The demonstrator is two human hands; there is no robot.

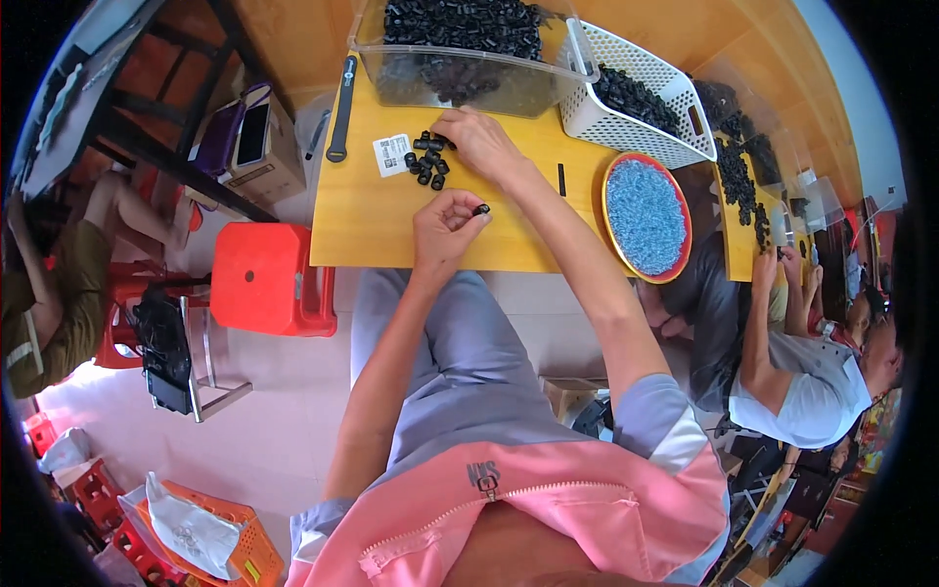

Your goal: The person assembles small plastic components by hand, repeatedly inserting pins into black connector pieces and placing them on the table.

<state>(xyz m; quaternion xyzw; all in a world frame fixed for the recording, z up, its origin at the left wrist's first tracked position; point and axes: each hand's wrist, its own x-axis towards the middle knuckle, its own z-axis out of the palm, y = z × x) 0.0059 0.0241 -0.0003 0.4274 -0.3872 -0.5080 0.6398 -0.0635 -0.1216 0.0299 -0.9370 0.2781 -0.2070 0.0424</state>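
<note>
Near the table's front edge my left hand (442, 233) is closed, pinching a small black plastic part (481, 209) between thumb and fingertips. My right hand (479, 143) reaches across to the upper edge of a small pile of black cylindrical parts (426, 162). Its fingers are bent down beside the pile, and whether they grip a piece cannot be made out. A white printed label (393, 155) lies just left of the pile. Behind my right hand stands a clear plastic bin (469, 83) heaped with black parts.
A white perforated basket (636, 127) of black parts stands at the back right. Nearer is a red-rimmed yellow bowl (608, 220) of clear bluish pieces. A black strap (342, 108) and a short black strip (561, 180) lie on the yellow table (518, 240). Co-workers sit on both sides.
</note>
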